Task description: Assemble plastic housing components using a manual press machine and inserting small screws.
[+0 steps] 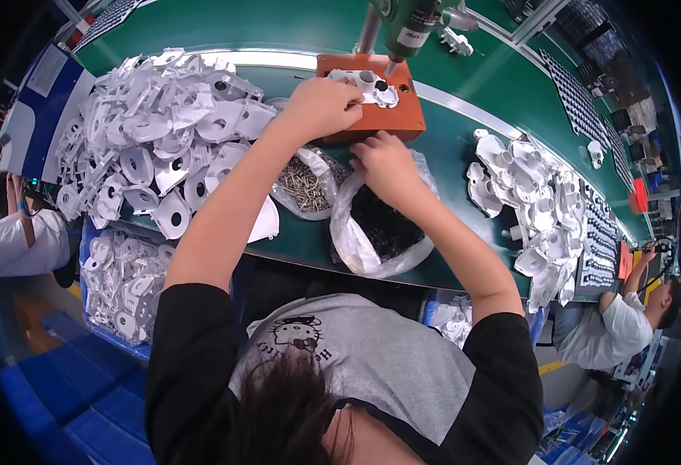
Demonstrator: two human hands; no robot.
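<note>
Left hand (321,105) rests on white plastic part (368,85) seated on orange fixture block (379,108), far centre of green bench (464,147). Green screwdriver (410,27) hangs just above the part. Right hand (387,167) closed, fingers curled, just near of the block, over clear bag of dark small parts (379,229). Bag of silver screws (306,186) just left of it. Large heap of white parts (162,139) at left; smaller heap (534,209) at right.

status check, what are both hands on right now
Left hand pressing white plastic part onto orange fixture block. Right hand closed over bag of black pieces, grip contents hidden. Green driver tip just above part.
</note>
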